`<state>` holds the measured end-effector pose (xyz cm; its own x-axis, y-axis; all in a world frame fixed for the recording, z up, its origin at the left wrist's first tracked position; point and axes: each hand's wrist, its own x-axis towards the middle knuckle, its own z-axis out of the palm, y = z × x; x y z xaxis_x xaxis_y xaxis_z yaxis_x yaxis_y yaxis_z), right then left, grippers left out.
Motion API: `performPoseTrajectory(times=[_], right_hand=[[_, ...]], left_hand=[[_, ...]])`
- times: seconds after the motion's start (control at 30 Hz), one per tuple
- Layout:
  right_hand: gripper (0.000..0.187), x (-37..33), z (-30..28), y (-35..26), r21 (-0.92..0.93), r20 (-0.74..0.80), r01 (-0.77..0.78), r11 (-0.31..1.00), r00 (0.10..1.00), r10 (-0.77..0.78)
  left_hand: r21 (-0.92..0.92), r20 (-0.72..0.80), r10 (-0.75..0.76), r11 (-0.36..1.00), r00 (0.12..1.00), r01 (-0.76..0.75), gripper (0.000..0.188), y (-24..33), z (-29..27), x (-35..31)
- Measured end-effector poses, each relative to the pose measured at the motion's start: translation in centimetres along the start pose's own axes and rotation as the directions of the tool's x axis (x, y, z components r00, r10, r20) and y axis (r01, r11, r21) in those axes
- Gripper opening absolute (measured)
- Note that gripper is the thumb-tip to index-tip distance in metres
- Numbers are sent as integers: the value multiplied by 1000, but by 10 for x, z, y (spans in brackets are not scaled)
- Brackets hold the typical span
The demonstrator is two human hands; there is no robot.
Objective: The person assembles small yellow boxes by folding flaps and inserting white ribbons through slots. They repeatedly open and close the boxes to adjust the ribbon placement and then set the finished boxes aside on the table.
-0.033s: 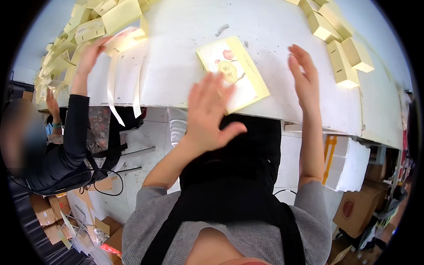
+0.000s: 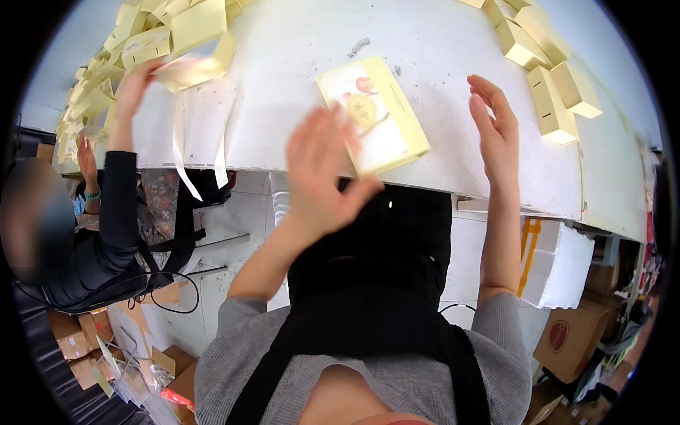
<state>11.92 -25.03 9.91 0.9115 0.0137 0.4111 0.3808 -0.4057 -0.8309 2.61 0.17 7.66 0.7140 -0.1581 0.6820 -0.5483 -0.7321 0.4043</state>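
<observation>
A flat pale-yellow box [image 2: 386, 131] with pink flowers and an oval gold label on its white face lies slanted near the front edge of the white table [image 2: 283, 85]. My left hand [image 2: 319, 173] is over the lower left side of this box, fingers stretched and thumb out to the right; the fingers are a little blurred. Whether its fingertips touch the box, I cannot tell. To the right of the box, apart from it, my right hand [image 2: 498, 131] is raised with fingers loosely bent and holds nothing.
At the left, a co-worker's hand [image 2: 134, 88] is at another box [image 2: 195, 71]; white ribbons [image 2: 179, 145] hang over the table edge. More yellow boxes [image 2: 134, 28] are heaped at the far left, and several [image 2: 554, 106] stand at the right. A white foam box [image 2: 559, 258] stands below.
My left hand has shifted slightly left and the box has turned a little. My right hand has barely moved. The co-worker's hand and box have moved slightly.
</observation>
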Motion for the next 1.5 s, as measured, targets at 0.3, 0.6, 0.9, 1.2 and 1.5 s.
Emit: performPoseTrajectory(times=[0.3, 0.6, 0.9, 1.2, 1.5], right_hand=[[42, -48, 46, -13, 293, 418, -300, 908, 894, 161], [59, -52, 60, -24, 318, 334, -154, 936, 942, 41], [39, -17, 48, -16, -131, 496, 301, 944, 845, -201], [93, 21, 79, -59, -421, 781, 694, 584, 605, -156], [67, 51, 116, -90, -86, 942, 821, 564, 252, -223]], left_hand=[[190, 291, -334, 939, 897, 288, 39, -55, 48, 101], [-273, 106, -385, 875, 917, 400, 47, -75, 53, 85], [-879, -7, -265, -459, 964, -133, 50, -120, 25, 8], [-805, 293, -565, 289, 771, 518, 65, -24, -6, -35], [-695, 417, -734, 123, 537, 708, 51, -15, -20, -31]])
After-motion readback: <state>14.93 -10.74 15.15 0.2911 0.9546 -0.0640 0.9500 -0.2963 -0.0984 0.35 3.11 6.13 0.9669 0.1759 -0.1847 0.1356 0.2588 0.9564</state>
